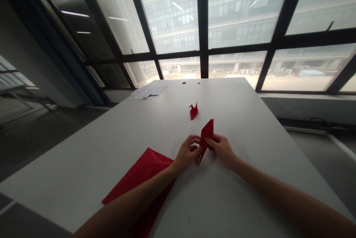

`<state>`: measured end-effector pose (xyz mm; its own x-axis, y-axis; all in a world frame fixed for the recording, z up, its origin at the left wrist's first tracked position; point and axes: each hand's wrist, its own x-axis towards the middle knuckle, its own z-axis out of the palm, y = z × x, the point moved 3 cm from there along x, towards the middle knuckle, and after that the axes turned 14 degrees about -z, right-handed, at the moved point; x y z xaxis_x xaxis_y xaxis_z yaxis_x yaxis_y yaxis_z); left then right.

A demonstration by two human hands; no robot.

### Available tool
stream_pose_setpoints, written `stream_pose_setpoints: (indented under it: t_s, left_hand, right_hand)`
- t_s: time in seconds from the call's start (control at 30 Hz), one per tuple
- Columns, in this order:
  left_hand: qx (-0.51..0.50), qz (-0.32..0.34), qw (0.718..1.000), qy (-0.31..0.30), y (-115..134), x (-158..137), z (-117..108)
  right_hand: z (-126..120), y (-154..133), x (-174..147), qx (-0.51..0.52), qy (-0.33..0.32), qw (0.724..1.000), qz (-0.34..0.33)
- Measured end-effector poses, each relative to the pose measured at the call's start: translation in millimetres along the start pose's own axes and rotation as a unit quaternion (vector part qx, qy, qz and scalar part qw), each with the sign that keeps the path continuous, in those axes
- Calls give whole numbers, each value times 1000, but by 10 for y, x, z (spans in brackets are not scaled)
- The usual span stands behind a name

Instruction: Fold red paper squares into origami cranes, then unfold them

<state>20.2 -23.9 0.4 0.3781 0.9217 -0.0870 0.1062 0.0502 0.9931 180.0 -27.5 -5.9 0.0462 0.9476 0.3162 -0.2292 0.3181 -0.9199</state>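
Note:
Between my two hands is a piece of folded red origami paper [207, 130], tilted, with a wide pointed upper part and narrow split points below. My right hand [221, 149] pinches its right edge, thumb on the near face. On the left, my left hand [189, 152] has its thumb and fingers closed at the lower left edge, near the narrow points. Beyond my hands stands a finished red paper crane [194, 111] on the table. A large red sheet of paper [147, 171] lies at the left, partly hidden under my left forearm.
The white table [116, 137] stretches toward tall dark-framed windows. White papers [151, 90] with a dark pen-like object lie at its far left corner. Two small dark spots or holes show near the far edge. A dark blue curtain [69, 52] hangs at left.

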Motion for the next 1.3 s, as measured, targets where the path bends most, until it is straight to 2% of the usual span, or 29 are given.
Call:
stream_pose_setpoints:
  t_s: [0.17,0.27,0.4,0.53,0.63,0.83,1.03,1.17,1.3]
  left_hand:
    - [27,2,1000,11,28,-2,9]
    - [50,-4,998,38,25,-5,-4]
    - [108,57,987,108,72,-28,-34]
    - [162,119,969,141,149,-63,-28]
    - [174,141,965,139,186,-81,-15]
    - [186,125,966,128,165,-71,-29]
    - [122,60,987,88,85,-42,-48]
    - [173,114,974,87,147,-65,-38]
    - [227,146,956,114,175,-77,-70]
  right_hand:
    - [7,0,-5,-16,-11,1000,-3]
    - [7,-5,-5,-31,-5,1000,0]
    - [19,-31,-8,-45,-4,999,3]
    - [31,-56,-13,-53,-7,999,2]
    - [35,-69,-12,-52,-8,999,4]
    - [21,-69,-8,-44,-18,999,24]
    - [-21,15,12,-3,-9,999,32]
    - [-44,56,21,31,11,998,44]
    - [-46,74,24,43,12,998,45]
